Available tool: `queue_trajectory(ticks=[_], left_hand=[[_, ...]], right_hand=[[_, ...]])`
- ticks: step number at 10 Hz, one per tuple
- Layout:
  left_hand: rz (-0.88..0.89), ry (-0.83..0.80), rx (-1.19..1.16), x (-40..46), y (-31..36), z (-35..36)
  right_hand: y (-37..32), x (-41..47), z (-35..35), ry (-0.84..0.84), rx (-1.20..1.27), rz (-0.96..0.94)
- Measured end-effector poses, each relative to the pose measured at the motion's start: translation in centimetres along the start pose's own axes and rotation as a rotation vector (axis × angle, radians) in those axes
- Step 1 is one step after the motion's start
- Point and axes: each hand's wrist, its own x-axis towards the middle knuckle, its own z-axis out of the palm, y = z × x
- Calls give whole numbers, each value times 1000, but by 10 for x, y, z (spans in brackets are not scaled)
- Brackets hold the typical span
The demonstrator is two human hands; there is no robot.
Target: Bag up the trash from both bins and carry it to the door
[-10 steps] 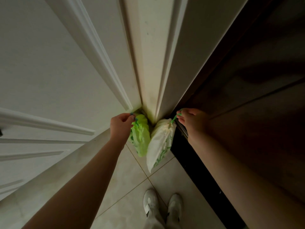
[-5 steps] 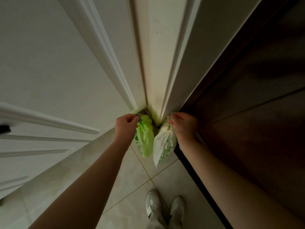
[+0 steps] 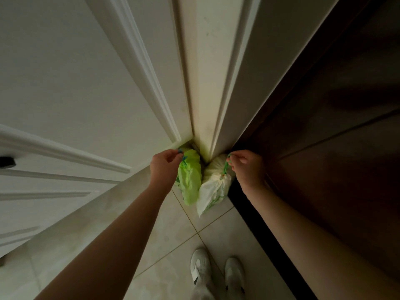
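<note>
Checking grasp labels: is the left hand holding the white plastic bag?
No, the left hand pinches the bright green plastic bag's drawstring; the right hand holds the white one.

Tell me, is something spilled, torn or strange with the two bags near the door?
Nothing stands out. The green bag and the white bag are tied shut, with no spill visible on the floor tiles. The left hand and right hand each pinch a drawstring.

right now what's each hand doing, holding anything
Left hand: closed, pinching the drawstring of the green trash bag.
Right hand: closed, pinching the drawstring of the white trash bag.
</note>
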Motion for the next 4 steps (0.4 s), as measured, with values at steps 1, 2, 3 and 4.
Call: queue_trajectory(ticks=[1, 2, 3, 4], left_hand=[[82, 26, 130, -4, 3, 1], [148, 36, 233, -12, 8, 0], [196, 39, 297, -21, 12, -2], [170, 46, 304, -32, 17, -6]], right_hand=[[4, 0, -4, -20, -144, -115], [3, -1, -11, -62, -246, -199], [2, 1, -19, -54, -313, -273], [-6, -3, -29, -72, -295, -267]])
